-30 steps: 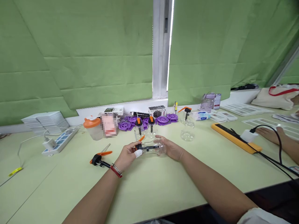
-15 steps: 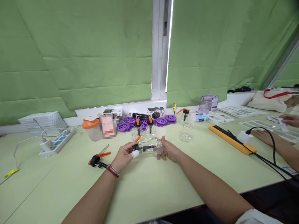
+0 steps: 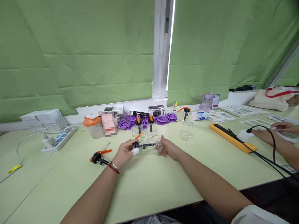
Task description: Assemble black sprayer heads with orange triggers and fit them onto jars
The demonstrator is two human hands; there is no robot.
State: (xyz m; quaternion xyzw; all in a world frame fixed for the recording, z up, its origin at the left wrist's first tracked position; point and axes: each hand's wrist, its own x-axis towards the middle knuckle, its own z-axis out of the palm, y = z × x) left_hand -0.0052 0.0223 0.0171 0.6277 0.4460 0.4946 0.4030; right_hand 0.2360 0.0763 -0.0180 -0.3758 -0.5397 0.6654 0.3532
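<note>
My left hand (image 3: 126, 151) is closed around the black cap of a pump top with an orange lever; a white wrap covers its thumb. This top sits at the neck of a clear bottle (image 3: 149, 144) held on its side above the table, with a black tube inside. My right hand (image 3: 171, 147) is closed around the bottle's base. A loose black-and-orange pump top (image 3: 96, 157) lies beside my left wrist. Behind the bottle stand two more clear bottles with black-and-orange tops (image 3: 138, 122). A clear container (image 3: 186, 135) rests to the right.
Purple wheel-like parts (image 3: 125, 125) and small boxes (image 3: 156, 111) line the window. An orange-lidded cup (image 3: 92, 126) and white power strip (image 3: 60, 139) stand left. Right are a yellow power strip (image 3: 231, 137), black cables, stacked sheets and another person's hands (image 3: 285, 127).
My right hand's fingers have shifted slightly around the bottle's base. The other person's hand has moved left and lowered a white paper piece. My view has shifted a little.
</note>
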